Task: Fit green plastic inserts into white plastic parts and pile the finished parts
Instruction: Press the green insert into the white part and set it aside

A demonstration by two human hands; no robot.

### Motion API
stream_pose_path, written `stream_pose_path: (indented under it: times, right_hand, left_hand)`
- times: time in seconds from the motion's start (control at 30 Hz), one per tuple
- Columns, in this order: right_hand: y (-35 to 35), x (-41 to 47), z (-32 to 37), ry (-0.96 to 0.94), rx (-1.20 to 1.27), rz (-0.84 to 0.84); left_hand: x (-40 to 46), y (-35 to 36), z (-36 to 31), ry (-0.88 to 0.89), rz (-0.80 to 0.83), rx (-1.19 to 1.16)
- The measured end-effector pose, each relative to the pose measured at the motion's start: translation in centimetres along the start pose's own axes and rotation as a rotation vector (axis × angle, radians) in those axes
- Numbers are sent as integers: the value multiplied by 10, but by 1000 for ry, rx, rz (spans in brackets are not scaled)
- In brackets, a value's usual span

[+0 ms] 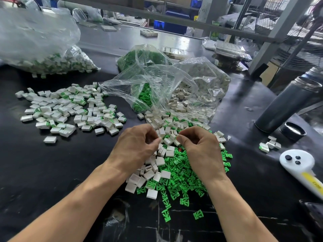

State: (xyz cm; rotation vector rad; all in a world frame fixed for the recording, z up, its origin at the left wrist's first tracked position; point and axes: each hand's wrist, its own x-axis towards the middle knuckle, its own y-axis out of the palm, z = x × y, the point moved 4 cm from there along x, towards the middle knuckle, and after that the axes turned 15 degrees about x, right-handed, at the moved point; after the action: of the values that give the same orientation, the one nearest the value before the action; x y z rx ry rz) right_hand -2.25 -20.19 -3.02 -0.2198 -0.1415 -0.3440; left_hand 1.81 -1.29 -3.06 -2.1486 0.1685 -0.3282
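Head view: my left hand (138, 144) and right hand (197, 145) hover with fingers curled over the mixed heap of white parts (160, 161) and green inserts (181, 179) near the bench's front edge; whether either pinches a piece I cannot tell. The finished pile (70, 110) lies towards the left edge. Three plastic bags: one (166, 88) just behind the heap. A dark flask (288, 103) and white controller (300, 166) sit right.
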Motion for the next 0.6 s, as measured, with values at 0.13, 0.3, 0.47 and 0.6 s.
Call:
stream_pose_path:
  times: [0.13, 0.3, 0.47, 0.6]
  right_hand:
    - [2, 0, 0, 17, 125, 10]
    - [8, -2, 1, -8, 232, 60]
    - [12, -4, 5, -32, 338, 104]
    - [11, -5, 8, -45, 404, 92]
  left_hand:
    - [-2, -1, -6, 79, -29, -203]
    - [-2, 0, -11, 107, -3, -513]
    - [1, -2, -7, 22, 45, -758]
    - [2, 1, -4, -43, 77, -954]
